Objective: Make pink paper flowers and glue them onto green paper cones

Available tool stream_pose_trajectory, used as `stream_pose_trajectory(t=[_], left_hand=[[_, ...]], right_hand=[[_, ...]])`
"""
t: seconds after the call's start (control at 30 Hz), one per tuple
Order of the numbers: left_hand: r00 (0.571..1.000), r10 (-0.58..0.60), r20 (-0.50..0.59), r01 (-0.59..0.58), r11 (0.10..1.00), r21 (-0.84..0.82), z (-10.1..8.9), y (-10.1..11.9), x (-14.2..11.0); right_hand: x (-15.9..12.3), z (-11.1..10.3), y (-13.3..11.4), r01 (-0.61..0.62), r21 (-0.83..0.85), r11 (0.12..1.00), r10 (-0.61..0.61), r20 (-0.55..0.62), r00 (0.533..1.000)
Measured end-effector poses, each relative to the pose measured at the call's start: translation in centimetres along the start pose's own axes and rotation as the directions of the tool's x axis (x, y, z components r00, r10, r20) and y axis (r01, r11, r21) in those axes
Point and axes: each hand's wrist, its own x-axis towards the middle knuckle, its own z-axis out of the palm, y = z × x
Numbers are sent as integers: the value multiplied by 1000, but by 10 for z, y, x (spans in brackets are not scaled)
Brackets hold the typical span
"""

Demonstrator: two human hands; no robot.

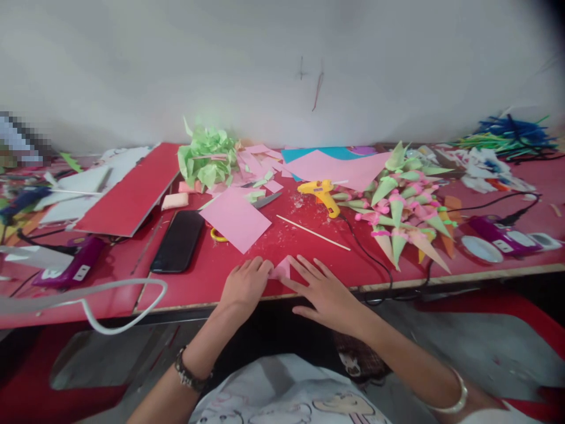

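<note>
A small folded piece of pink paper (281,270) lies at the table's front edge between my hands. My left hand (247,285) is closed, with its curled fingers at the left side of the paper; the fingertips are partly hidden. From the right, my right hand (321,290) rests open, fingers spread, the fingertips touching the paper's right edge. Just beyond them lies a larger square of pink paper (237,219), covering part of a pair of scissors (219,235) with yellow handles. A thin wooden stick (313,232) lies to the right of that square.
A yellow glue gun (321,194) trails its cord toward the front edge. Left stand a black phone (177,241) and a red board (132,191). Green and pink paper cones (397,206) pile up at right, near a purple power strip (503,235). Green crumpled paper (207,156) sits behind.
</note>
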Motion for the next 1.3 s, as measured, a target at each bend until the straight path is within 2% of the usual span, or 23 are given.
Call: stream_pose_trajectory(t=[0.33,0.53,0.67,0.73,0.87,0.93,1.0,1.07,1.2,1.3], left_hand=[[1000,12,-21,-14,998,-60,3,-5,0],[998,40,-56,-46,993,-107,3,-9,-3],[992,66,-104,-81,986,-149,4,-10,-5],[990,72,-121,-92,981,-170,5,-10,-5],[992,40,-116,-67,970,-233,2,-17,-3],[987,-18,-160,-14,981,-195,-4,-24,0],[966,-67,-250,46,995,-86,-11,-34,5],[945,-47,-323,69,996,57,-19,-46,10],[943,16,-332,52,979,195,-24,-65,23],[954,52,-296,16,975,223,-23,-72,33]], right_hand=[[-9,-18,-5,-89,103,991,86,33,996],[-11,-18,2,-74,181,981,82,-33,996],[2,-10,0,-155,234,960,197,-168,966],[13,-5,-2,-117,217,969,163,-210,964],[35,-3,-1,-67,140,988,97,-214,972],[44,-4,2,-70,110,992,93,-220,971],[49,-5,6,-63,68,996,77,-234,969],[53,-5,8,-39,6,999,39,-244,969],[62,-2,12,14,-134,991,-44,-219,975],[70,0,13,-31,-184,982,-11,-224,975]])
